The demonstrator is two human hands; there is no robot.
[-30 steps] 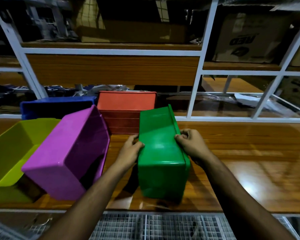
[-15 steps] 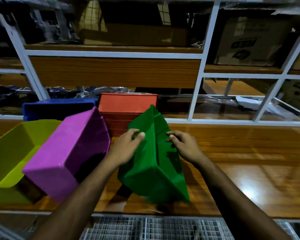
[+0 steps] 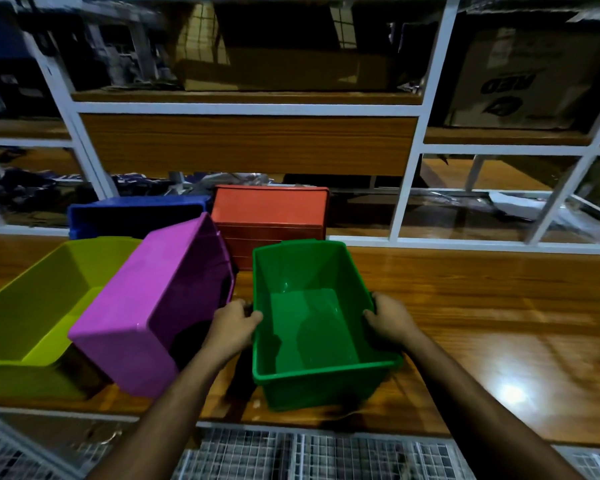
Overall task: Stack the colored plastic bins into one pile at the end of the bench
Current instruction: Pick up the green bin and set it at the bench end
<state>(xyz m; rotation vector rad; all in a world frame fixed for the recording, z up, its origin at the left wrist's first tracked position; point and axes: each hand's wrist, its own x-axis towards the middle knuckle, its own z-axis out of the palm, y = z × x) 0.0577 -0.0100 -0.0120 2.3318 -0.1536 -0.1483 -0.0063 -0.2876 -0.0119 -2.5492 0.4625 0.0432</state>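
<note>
A green bin stands mouth up on the wooden bench, near its front edge. My left hand grips its left rim and my right hand grips its right rim. Left of it a purple bin lies tilted with its bottom towards me. A yellow-green bin sits mouth up at the far left. Behind them stand a blue bin and an orange-red bin turned on its side.
A white-framed shelf unit with wooden boards runs along the back of the bench, holding cardboard boxes and clutter. The bench surface stretches bare to the right. A wire mesh rack lies below the front edge.
The green bin lay bottom up a second ago. Both hands rolled it over, and it now stands mouth up with a hand on each side rim.
</note>
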